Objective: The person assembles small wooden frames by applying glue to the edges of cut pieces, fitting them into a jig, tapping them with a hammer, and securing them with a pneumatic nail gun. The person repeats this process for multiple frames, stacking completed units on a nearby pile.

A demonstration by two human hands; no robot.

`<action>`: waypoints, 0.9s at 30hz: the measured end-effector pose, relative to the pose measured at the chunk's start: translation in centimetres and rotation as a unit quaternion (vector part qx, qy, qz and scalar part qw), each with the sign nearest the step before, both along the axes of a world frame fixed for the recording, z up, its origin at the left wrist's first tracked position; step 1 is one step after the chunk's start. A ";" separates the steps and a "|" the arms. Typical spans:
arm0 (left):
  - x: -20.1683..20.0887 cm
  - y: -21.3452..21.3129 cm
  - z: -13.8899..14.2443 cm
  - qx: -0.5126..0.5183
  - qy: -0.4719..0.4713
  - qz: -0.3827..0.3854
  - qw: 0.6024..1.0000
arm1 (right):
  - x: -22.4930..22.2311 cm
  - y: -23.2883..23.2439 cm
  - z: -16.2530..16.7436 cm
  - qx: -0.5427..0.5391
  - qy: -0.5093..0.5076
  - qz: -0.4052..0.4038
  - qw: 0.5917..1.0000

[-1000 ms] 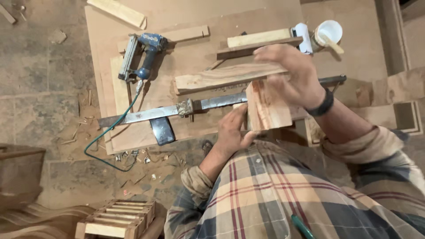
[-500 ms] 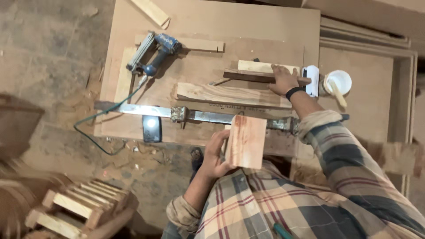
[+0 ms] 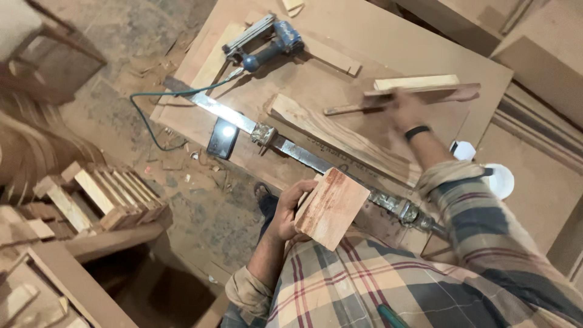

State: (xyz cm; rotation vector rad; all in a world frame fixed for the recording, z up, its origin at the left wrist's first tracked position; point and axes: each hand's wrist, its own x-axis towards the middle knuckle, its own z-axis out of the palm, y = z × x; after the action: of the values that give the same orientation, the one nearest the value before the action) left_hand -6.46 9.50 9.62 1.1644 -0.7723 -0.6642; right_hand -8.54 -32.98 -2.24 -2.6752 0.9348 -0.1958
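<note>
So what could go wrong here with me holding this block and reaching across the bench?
The left hand grips the wooden block from one edge only, off the bench, so it could slip and drop toward the foot below. The right hand is blurred as it reaches over the long plank to the thin strips; the sleeve could snag the bar clamp. The green cord trails onto the floor, a possible trip hazard.

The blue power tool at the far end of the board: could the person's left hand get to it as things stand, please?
Probably not readily: the left hand holds a wooden block near the body, and the blue power tool lies beyond the long metal clamp, though nothing blocks the way.
</note>
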 end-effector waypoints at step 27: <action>6.2 -0.1 1.7 -0.051 -0.017 -0.241 0.969 | -15.2 13.5 5.1 0.493 -0.354 -0.093 0.789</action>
State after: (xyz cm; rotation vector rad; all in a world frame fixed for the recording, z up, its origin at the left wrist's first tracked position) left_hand -0.26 9.43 11.28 0.8987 -1.1218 -0.9945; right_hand -23.76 -19.51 2.89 -1.3583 0.7262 -0.5299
